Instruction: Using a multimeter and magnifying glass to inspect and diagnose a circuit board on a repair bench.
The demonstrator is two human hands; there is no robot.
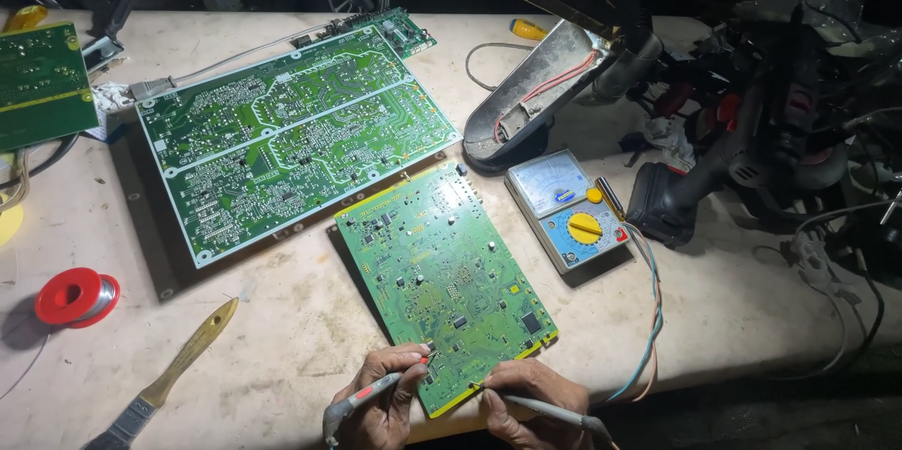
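Left hand (381,403) pinched a grey probe with a red tip (376,389), fingers closed around it, tip touching the near edge of the small board (446,281). Right hand (531,403) pinched a 2nd grey probe (545,408), its tip on the same edge, just beside the first.

Small board lay flat at bench (282,347) centre, near corner between the 2 hands; long axis ran from near-right to far-left, tilted against the bench edge.

Risk, as judged: the tips sat close among fine solder joints, so a slip could bridge 2 pads. The board looked unclamped and could slide under probe pressure.

Beyond: analogue meter (568,210) right of the board, large board (291,135) far-left, solder spool (75,295) and brush (169,375) left.
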